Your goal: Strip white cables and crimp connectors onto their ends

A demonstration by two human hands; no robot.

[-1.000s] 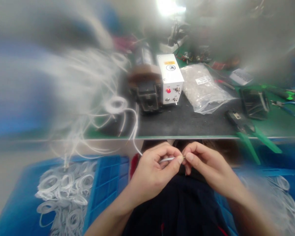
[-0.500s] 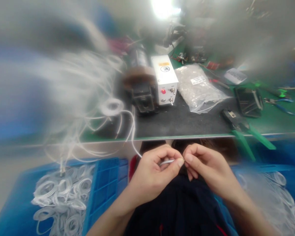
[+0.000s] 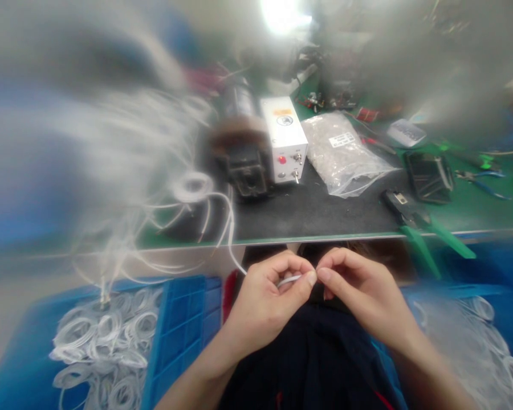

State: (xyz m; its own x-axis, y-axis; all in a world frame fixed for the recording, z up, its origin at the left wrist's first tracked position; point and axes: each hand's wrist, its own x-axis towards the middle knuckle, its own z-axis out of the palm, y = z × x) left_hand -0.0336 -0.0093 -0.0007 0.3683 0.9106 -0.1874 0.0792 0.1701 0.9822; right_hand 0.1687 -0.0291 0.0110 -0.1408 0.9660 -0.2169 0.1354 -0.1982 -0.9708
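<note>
My left hand [image 3: 267, 299] pinches the end of a thin white cable [image 3: 289, 279] between thumb and fingers, just below the bench edge. The cable runs up and left from the hand onto the bench. My right hand [image 3: 357, 290] is pinched at the cable's very tip, fingertips touching those of the left hand. What the right fingers hold at the tip is too small to make out. Both hands hover over my dark lap.
A white control box [image 3: 283, 139] with a red light stands beside a dark machine [image 3: 243, 165]. Next to it lies a clear bag of small parts [image 3: 344, 154]. Green-handled pliers [image 3: 423, 228] rest at the bench edge. Blue crates [image 3: 177, 330] of coiled white cables [image 3: 102, 341] flank my lap.
The hands stay pinched together at the cable tip, with only slight finger shifts. The view has drifted a little to the right, so the bench items sit further left.
</note>
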